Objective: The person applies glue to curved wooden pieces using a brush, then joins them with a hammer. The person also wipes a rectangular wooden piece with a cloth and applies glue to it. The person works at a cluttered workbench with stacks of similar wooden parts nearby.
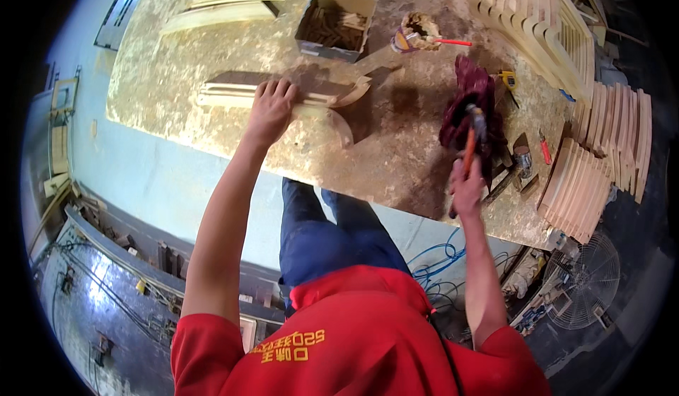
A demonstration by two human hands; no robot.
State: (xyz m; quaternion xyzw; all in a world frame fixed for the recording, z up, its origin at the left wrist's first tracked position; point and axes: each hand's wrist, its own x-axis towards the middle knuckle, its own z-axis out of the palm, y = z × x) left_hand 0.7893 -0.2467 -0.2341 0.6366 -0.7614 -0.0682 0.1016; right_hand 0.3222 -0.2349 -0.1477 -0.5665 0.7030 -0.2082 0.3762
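My left hand (273,107) is closed over the middle of a pale wooden frame piece (230,95) lying on the worn worktable (403,173). The piece has straight rails at its left end and curved ends spreading out at the right. In my right hand (467,189) is a hammer with an orange handle (469,147), slightly blurred. Its head is over a dark red bundle of cloth (472,78) at the right of the table, and I cannot tell whether they touch.
A cardboard box (334,51) of small wood bits stands beyond the piece, beside a crusted glue pot (420,32) with a red-handled tool. Curved wooden slats (576,189) are stacked at the right. A yellow tape measure (508,78) lies nearby; a round fan guard (581,281) is below.
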